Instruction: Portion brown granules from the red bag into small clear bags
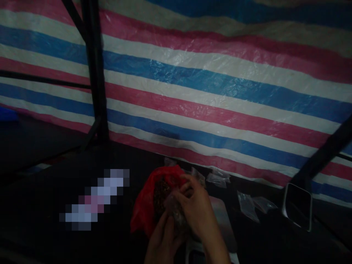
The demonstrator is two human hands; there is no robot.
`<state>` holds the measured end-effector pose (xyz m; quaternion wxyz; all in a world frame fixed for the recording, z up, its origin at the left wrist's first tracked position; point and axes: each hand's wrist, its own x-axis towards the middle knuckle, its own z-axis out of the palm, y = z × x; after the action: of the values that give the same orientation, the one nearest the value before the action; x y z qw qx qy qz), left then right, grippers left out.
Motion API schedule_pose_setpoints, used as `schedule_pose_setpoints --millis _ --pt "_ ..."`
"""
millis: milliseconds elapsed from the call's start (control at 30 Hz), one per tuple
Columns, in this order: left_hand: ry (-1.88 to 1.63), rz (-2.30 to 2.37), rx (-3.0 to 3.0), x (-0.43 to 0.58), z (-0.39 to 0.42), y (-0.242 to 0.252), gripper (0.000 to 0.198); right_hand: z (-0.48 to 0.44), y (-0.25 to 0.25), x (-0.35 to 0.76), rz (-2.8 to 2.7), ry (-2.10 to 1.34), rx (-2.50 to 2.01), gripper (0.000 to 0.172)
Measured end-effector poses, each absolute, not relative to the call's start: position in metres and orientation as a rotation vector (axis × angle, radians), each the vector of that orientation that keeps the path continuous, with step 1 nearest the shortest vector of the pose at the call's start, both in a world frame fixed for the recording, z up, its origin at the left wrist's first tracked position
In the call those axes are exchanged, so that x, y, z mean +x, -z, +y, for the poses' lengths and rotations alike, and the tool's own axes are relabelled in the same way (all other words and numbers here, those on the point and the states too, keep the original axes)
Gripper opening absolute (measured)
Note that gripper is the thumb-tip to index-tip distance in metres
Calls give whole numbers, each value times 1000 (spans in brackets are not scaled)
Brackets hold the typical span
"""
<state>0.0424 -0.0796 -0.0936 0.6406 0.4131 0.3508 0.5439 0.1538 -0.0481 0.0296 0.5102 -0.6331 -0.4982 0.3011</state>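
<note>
Dim light, fine detail poor. Right hand (198,211) curled over a small clear pouch (173,209), closed on its upper edge. Left hand (162,242) below, pinching the same pouch from underneath. Pouch thus between the two hands, touching both, part-filled with something dark and granular; kind not discernible.

Just left of both hands, touching them: red plastic bag (143,211), mouth open, more of the dark reddish-brown matter (161,192) inside. Under the right wrist: pale flat slab (222,220), possibly a scale, not certain. Beyond and right of the right hand: empty clear pouches (247,207) loose on the dark surface. Behind everything, striped tarp (220,91).

Handling, as judged: pouch thin, limp, light, probably slick, with no shape of its own and sagging where filled. Best held by a pinch at the mouth edge, with the other hand cupping the filled bottom. Likely to spill if tipped. Red bag equally soft, apt to collapse unless held at the rim.
</note>
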Motion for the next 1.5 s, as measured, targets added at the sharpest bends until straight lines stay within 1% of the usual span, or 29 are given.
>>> schedule_pose_setpoints --millis 67,200,367,533,633,767,933,1033,1100,1167,1267,1333,1500 --pt "-1192 791 899 36 -72 98 37 -43 -28 146 -1232 -702 -1581 39" --pt "-1171 780 831 29 -62 97 37 -37 -23 141 -1262 -674 -1643 36" --pt "-1101 684 652 34 -64 89 53 -35 -20 140 -1274 -671 -1643 34" --pt "-1049 610 520 37 -65 89 52 -37 -21 138 -1279 -707 -1643 36" --pt "-1040 643 453 37 -64 91 56 -38 -21 137 -1268 -725 -1629 37" --pt "-1054 694 489 39 -62 87 68 -39 -22 138 -1239 -719 -1608 33" --pt "-1017 765 590 35 -63 81 76 -43 -17 151 -1232 -740 -1547 32" --pt "-1072 894 829 32 -67 71 66 -50 -18 166 -1217 -812 -1442 36" --pt "-1157 971 1001 34 -72 60 54 -57 -22 178 -1233 -858 -1397 35" --pt "-1262 1021 1107 39 -79 50 48 -67 -29 192 -1238 -867 -1385 31" --pt "-1386 1112 1260 44 -85 42 49 -86 -38 217 -1207 -826 -1421 30" --pt "-1394 1170 1371 42 -85 43 50 -98 -37 236 -1175 -787 -1511 30" --pt "-1376 1304 1555 24 -80 51 43 -108 -13 275 -1077 -653 -1700 35"
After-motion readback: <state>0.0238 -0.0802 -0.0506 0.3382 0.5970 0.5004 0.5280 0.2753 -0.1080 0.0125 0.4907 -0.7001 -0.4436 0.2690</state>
